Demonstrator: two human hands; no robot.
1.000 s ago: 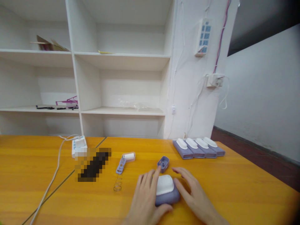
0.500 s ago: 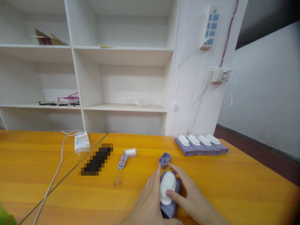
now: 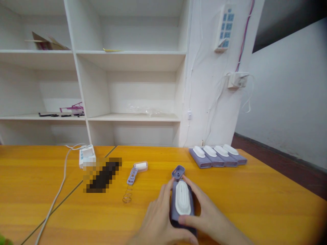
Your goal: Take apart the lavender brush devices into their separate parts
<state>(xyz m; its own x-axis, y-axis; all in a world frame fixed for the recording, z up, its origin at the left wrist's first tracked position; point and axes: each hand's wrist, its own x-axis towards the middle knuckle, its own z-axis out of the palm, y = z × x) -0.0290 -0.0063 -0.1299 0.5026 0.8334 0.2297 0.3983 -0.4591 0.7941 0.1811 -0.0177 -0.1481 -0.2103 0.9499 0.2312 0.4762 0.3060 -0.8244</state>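
Closely: left hand (image 3: pixel 158 221) fingers (image 3: pixel 167 190) flat along left flank of purple block (image 3: pixel 174 207). Right hand (image 3: pixel 212 219) fingers curl on right flank, thumb (image 3: pixel 187 220) across near end of white ribbed pad (image 3: pixel 182 200). Both hands clamp block, lying lengthwise on table (image 3: pixel 255 197) close before person.

- Uneven squeeze: block likely skews or slides on smooth top.
- Thumb pressure at pad end could tip pad from seat.
- Small purple cap (image 3: pixel 178 172) at block's far end, touching or nearly: forward nudge would knock it off.
- Loose spring (image 3: pixel 127 196) lies left of hands: left wrist could sweep it.

white shelving (image 3: pixel 133 61) | orange wooden table (image 3: pixel 255 197) | grey wall (image 3: pixel 288 92) | dark floor (image 3: pixel 281 166)
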